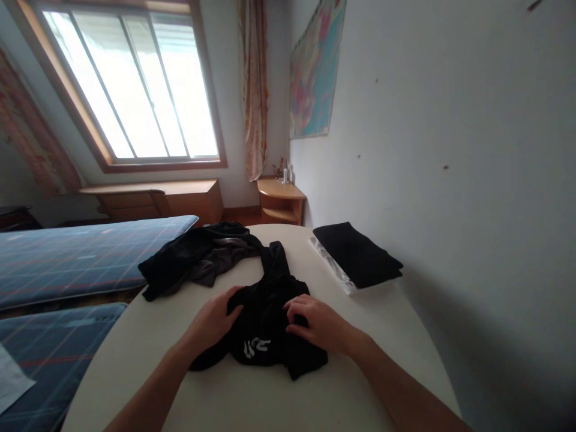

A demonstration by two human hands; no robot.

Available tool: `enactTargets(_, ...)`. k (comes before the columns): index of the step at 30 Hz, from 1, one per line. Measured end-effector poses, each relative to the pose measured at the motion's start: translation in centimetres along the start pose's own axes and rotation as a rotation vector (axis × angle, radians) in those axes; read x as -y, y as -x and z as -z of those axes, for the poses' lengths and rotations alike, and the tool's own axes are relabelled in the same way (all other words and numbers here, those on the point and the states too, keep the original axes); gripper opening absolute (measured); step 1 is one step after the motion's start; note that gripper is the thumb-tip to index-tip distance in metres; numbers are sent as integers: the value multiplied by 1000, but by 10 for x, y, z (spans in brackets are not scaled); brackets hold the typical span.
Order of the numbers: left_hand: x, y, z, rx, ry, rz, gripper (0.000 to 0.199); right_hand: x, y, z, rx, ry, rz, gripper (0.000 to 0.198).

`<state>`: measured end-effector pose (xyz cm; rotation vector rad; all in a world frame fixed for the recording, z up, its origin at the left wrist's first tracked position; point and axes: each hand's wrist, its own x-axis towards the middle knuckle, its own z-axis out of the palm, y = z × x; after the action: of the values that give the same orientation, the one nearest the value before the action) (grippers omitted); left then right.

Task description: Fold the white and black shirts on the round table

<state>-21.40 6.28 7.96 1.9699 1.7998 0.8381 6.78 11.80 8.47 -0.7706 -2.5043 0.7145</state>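
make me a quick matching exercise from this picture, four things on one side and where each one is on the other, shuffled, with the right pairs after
Things
1. Black garment with white print
2. Folded black cloth
3. Map-like poster
4. Blue plaid mattresses

Places
A. On the wall
B. Left of the table
C. Between the left hand and the right hand
D. At the table's right side, on clear plastic

Right pairs: 1-C, 2-D, 3-A, 4-B

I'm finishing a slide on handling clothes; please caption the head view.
The left hand and right hand touch a rumpled black garment with a white print on a pale table.
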Motion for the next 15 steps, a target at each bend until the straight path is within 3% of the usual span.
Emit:
enactTargets(3,7,-3,11,-63,36,21,32,-13,-1,10,-150,-55,-127,13)
enactTargets(7,23,-9,25,-433,27,166,37,-35,0,25,-570,-107,-278,28)
enactTargets(10,29,-10,26,-581,-23,195,45,-51,0,30,-788,-111,-358,32)
enactTargets(13,23,-8,18,-592,-119,84,57,-59,0,27,-819,-58,-358,30)
enactTargets(15,13,-3,11,-490,-186,-7,55,-58,0,22,-748,-10,-311,31)
